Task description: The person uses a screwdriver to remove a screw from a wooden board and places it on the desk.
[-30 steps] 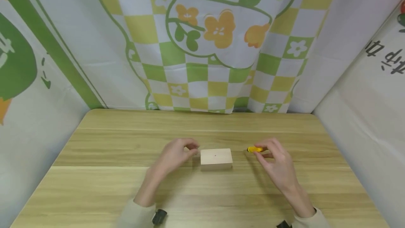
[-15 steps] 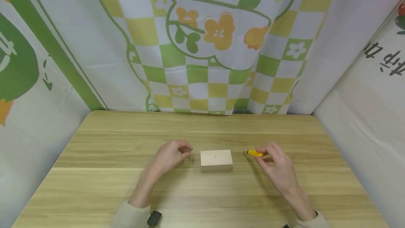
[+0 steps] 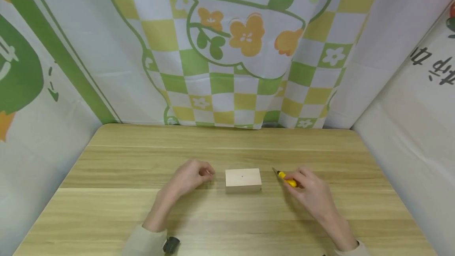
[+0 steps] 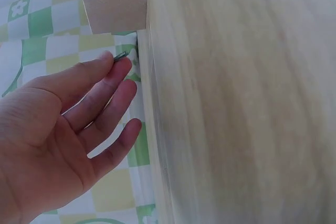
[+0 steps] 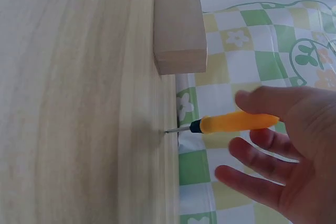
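A pale wooden block (image 3: 243,181) with a small dark hole in its top lies on the table between the hands. To its left, my left hand (image 3: 188,175) pinches a small dark metal screw (image 4: 121,56) between thumb and index fingertip, the other fingers loosely bent. On the block's right side my right hand (image 3: 313,192) holds a small screwdriver (image 5: 226,123) by its yellow handle, between thumb and fingers. The screwdriver's thin metal shaft (image 5: 178,129) points away from the palm, its tip close over the table. Neither hand touches the block.
The wood-grain table (image 3: 227,224) has its far edge against a green and yellow checked curtain (image 3: 234,82). White printed cloth (image 3: 408,129) stands along the right side, and similar cloth (image 3: 42,161) on the left.
My left hand has drawn back leftward from the block with the screw. In my right hand, the screwdriver has turned so its tip points up and left; the hand has lowered slightly.
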The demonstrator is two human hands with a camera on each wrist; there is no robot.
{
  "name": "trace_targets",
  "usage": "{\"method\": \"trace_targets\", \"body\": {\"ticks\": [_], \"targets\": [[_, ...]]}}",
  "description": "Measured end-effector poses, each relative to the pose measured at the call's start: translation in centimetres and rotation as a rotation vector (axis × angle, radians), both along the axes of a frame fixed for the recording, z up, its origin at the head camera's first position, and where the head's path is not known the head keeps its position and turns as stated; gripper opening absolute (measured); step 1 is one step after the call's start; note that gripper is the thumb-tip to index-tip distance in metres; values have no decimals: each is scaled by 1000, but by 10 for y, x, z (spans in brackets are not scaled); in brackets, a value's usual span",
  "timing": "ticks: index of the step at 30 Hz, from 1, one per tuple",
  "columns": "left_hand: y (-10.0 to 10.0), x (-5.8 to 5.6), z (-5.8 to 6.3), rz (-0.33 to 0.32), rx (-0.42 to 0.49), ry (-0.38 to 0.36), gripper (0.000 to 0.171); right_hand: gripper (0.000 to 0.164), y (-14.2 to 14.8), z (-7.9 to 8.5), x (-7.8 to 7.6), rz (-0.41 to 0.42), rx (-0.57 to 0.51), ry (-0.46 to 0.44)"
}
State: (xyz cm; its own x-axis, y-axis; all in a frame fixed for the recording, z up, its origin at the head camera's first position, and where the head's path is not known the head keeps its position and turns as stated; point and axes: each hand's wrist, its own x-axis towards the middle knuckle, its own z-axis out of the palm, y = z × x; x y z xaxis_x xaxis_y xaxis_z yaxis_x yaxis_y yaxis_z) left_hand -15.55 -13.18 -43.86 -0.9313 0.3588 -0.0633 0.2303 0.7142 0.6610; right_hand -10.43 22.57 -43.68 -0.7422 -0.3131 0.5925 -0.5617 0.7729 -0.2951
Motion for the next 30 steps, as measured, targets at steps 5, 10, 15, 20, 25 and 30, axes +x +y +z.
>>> {"method": "trace_targets", "body": {"ticks": [5, 10, 15, 20, 25, 30], "targets": [[-2, -2, -2, -44, -5, -16, 11, 20, 3, -2, 2, 4, 166, -73], [-6, -6, -7, -82, 45, -63, 11, 25, 4, -2, 4, -20, 255, -243], [-9, -10, -11, -95, 100, -120, 11, 31, 5, -3, 4, -20, 306, -346], [-11, -11, -14, -87, 109, -140, 13, 34, 6, -4, 4, -6, 331, -440], [-12, -13, -16, -78, 85, -128, 13, 36, 7, -5, 3, -2, 348, -500], [-10, -14, -17, -68, 29, -120, 13, 37, 5, -5, 2, 0, 377, -537]]}}
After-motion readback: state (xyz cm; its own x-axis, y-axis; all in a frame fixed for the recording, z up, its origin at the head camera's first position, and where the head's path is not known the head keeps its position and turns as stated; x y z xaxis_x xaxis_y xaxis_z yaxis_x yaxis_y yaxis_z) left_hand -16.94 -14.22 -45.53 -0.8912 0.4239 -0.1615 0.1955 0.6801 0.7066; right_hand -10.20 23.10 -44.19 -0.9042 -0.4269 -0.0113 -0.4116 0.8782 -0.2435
